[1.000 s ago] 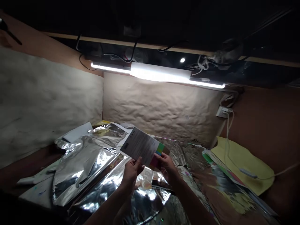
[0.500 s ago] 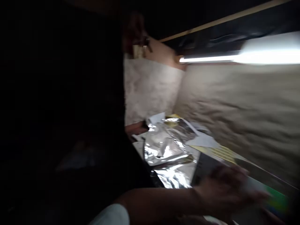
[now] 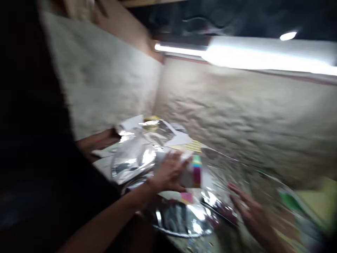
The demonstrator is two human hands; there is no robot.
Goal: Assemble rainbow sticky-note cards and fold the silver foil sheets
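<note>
On my feed, the left hand [image 3: 168,172] is grasping a colour-edged leaflet [image 3: 196,172] near the frame's centre, above crumpled silver foil [image 3: 137,161]. The right hand [image 3: 252,214] is hanging open and blurred at lower right, holding nothing, beneath the crinkled paper wall [image 3: 237,116].

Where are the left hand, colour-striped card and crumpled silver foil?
Left hand [image 3: 168,172]: head view, back of the hand.
Colour-striped card [image 3: 196,172]: head view, coloured strip.
Crumpled silver foil [image 3: 131,161]: head view, top fold.
</note>
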